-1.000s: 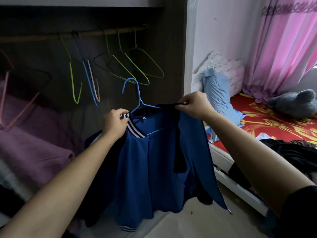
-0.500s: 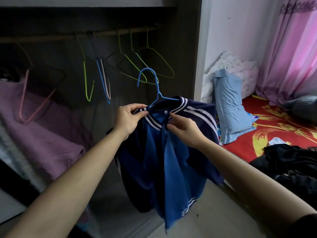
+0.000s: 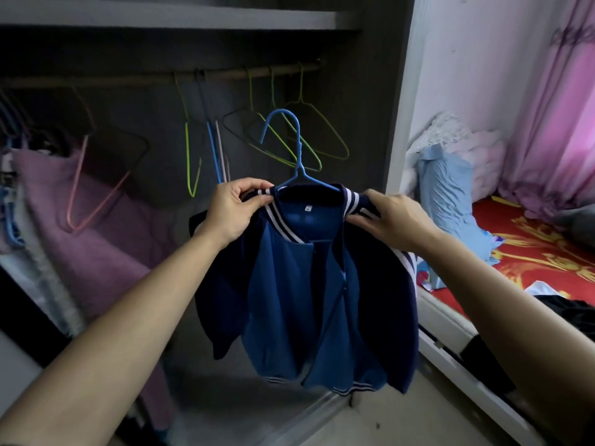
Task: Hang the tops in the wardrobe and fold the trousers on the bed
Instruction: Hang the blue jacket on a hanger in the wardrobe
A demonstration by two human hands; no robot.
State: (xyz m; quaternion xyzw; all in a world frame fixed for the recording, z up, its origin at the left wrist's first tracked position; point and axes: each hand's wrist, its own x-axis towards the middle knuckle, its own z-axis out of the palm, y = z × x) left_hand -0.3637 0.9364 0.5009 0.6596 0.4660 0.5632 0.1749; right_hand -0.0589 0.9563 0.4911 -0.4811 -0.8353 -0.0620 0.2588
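Two hands hold a blue top (image 3: 289,284) in front of the open wardrobe (image 3: 370,123). The top is on a blue hanger (image 3: 299,149), and the hook of the hanger stands up above the collar, free in the air, lower than the rail (image 3: 225,74) and not on it. The left hand (image 3: 233,209) pinches the left side of the striped collar between thumb and fingers. The right hand (image 3: 394,222) grips the right shoulder of the top, with the fingers curled on the cloth near the white stripes. The hands are apart, one at each end of the hanger. The top hangs down open at the front, with a lighter blue body, dark navy sleeves and thin white stripes at the hem; a small white label shows inside the neck. On the rail behind hang several bare wire hangers: green hangers (image 3: 317,160) just behind the blue hook, and a pink hanger (image 3: 77,181) further to the left. Under the pink hanger a purple blanket (image 3: 96,246) lies inside the wardrobe. A shelf (image 3: 161,17) runs above the rail. To the right of the wardrobe is the bed (image 3: 547,252) with a red and yellow cover. On it a light blue pillow (image 3: 450,194) leans near the wall, and dark clothes (image 3: 573,312) lie at the near edge; I cannot tell whether these are trousers. A pink curtain (image 3: 553,107) hangs behind the bed.
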